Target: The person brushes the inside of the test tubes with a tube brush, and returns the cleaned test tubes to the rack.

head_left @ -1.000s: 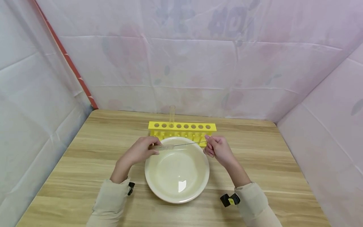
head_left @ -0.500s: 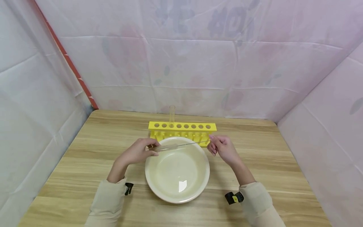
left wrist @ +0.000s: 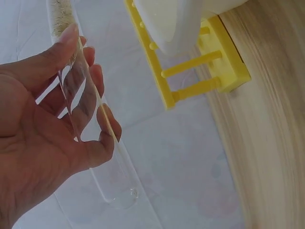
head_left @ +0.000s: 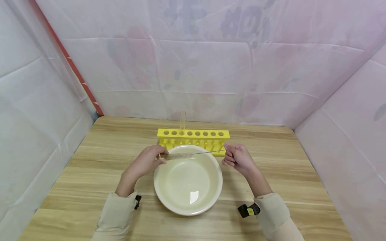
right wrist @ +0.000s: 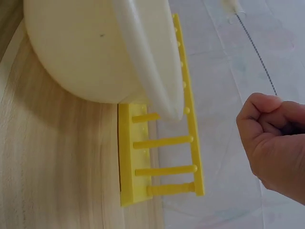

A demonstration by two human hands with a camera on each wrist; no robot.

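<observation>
My left hand [head_left: 147, 160] grips a clear glass test tube [left wrist: 112, 179], held slanted above the cream basin [head_left: 188, 211]. A test tube brush [left wrist: 62, 19] has pale bristles inside the tube, near the thumb in the left wrist view; the tube's rounded end has no bristles in it. My right hand [head_left: 241, 160] pinches the twisted wire handle [right wrist: 257, 50] of that brush between thumb and curled forefinger. The wire runs almost level from the tube to this hand, over the basin's far side. The handle's end is hidden in the fist.
Behind the basin stands a yellow test tube rack [head_left: 193, 134], partly covered by the rim. Another clear test tube [head_left: 182, 122] stands upright in it. Printed white cloth [head_left: 193, 73] hangs round the wooden table [head_left: 99, 160] at the back and sides.
My right hand has shifted to the right, drawing the wire with it. My left hand has moved slightly left with the tube. Basin and rack have stayed put.
</observation>
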